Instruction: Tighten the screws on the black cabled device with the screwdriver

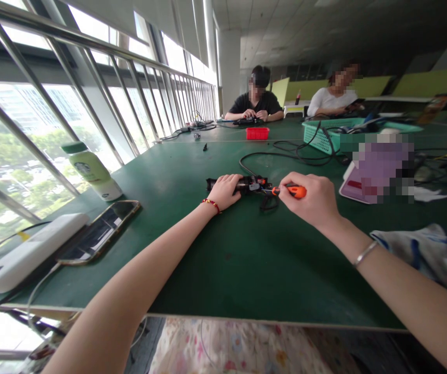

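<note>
A black tube-shaped device (252,183) with exposed parts at its right end lies on the green table; its exact kind I cannot tell. My left hand (225,191) is closed over its body and presses it against the tabletop. In my right hand (312,196) is a screwdriver (297,191) with an orange and black handle, pointing left. Its tip reaches the exposed end of the device, though the exact contact is too small to see. A black cable (260,154) runs behind the device, and a small dark loop (269,202) lies just in front.
To the left are a green-capped bottle (93,171), a phone (101,234) and a white power strip (32,254). Farther back stand a red box (257,134) and a green basket (317,136). A cloth (422,252) lies at right. Two people sit across the table.
</note>
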Motion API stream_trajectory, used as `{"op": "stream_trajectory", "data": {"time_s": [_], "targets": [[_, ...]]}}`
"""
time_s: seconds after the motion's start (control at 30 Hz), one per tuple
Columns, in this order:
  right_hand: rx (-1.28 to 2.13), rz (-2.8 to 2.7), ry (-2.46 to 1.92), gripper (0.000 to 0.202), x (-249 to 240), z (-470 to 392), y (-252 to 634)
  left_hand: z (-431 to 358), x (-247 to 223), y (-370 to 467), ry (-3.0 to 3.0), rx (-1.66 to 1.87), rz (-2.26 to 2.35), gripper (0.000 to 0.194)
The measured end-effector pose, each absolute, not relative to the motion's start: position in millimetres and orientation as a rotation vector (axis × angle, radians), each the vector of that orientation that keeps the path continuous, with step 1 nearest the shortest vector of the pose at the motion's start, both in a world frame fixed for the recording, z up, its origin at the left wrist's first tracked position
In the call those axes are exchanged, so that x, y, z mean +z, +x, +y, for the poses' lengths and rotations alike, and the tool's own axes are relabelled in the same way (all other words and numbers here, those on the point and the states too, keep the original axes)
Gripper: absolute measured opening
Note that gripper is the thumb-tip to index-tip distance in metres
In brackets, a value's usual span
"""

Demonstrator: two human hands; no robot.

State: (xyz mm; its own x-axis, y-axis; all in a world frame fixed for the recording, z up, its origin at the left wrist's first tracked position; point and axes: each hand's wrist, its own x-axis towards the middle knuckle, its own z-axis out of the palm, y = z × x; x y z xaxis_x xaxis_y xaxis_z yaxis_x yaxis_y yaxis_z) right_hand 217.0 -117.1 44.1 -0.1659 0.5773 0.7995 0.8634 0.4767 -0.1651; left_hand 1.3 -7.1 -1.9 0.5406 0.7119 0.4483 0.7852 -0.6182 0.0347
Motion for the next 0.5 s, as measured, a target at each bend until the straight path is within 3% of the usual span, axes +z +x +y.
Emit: {"op": "stream_trajectory", "data": {"time_s": [0.5], "targets": [[-0.448, -1.848, -1.197, 0.015, 43.1, -116.9, 215.9, -8.7, -0.1, 2.5, -2.605, -0.632, -1.294, 0.043]]}}
